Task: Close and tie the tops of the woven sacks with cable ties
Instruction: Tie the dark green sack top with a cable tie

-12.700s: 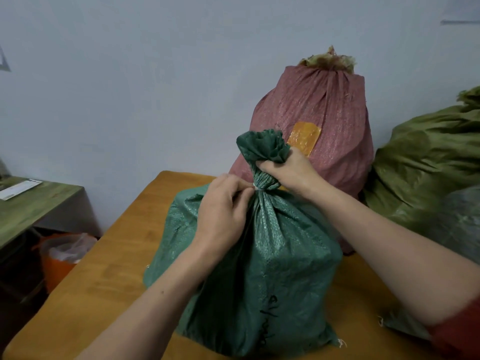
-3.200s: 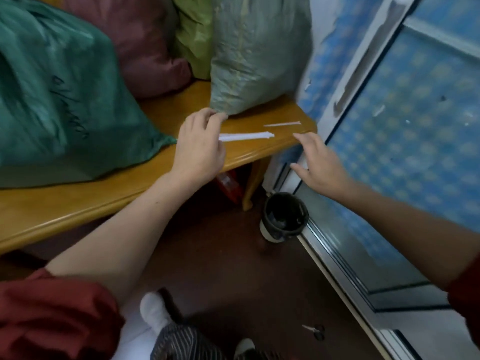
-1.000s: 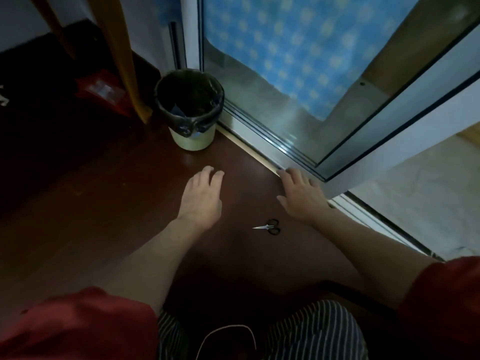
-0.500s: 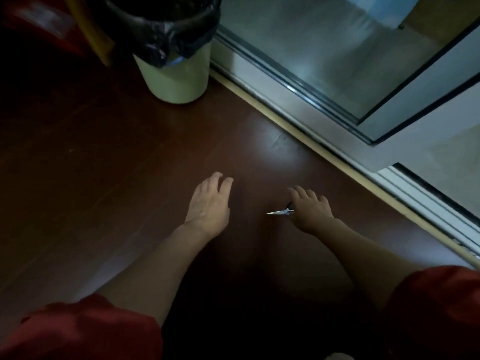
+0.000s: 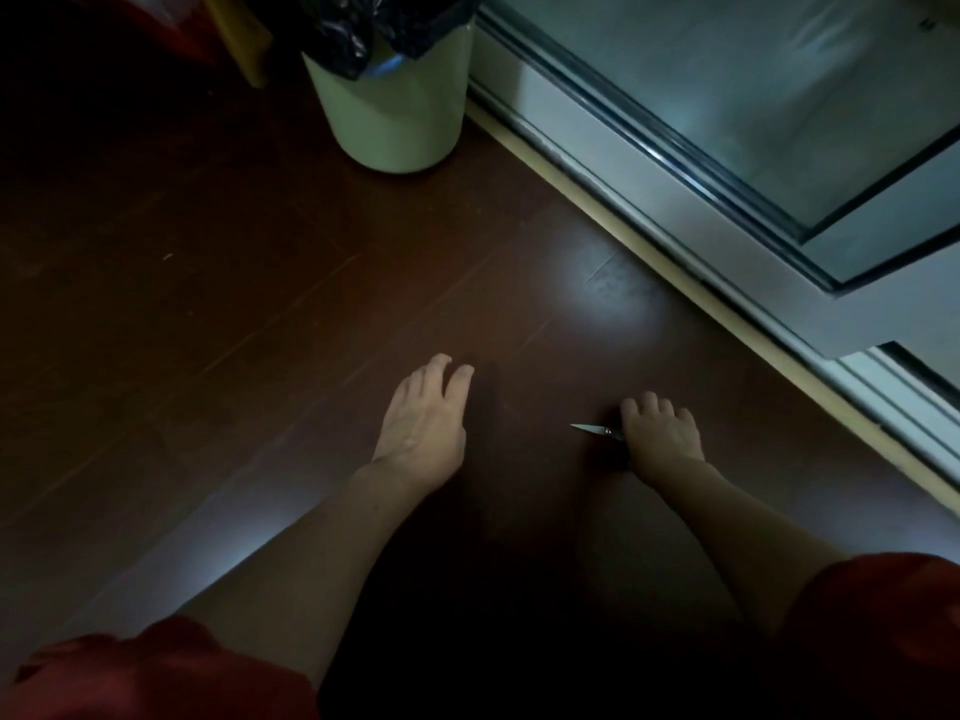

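Observation:
I look down at a dark brown wooden floor (image 5: 260,304). My right hand (image 5: 662,439) is low at the floor with its fingers curled over the handles of a small pair of scissors (image 5: 592,429). The shiny blades stick out to the left of the hand and the handles are hidden beneath it. My left hand (image 5: 423,426) hovers flat beside it, fingers straight, holding nothing. No sack and no cable tie is in view.
A pale green waste bin (image 5: 389,103) with a black liner stands at the top centre. A sliding door's metal track (image 5: 727,200) runs diagonally along the right. A wooden table leg (image 5: 244,39) shows at the top left.
My view turned from the table and sacks down to the floor. My right hand reached the scissors and closed its fingers over the handles. The left hand stayed flat beside it.

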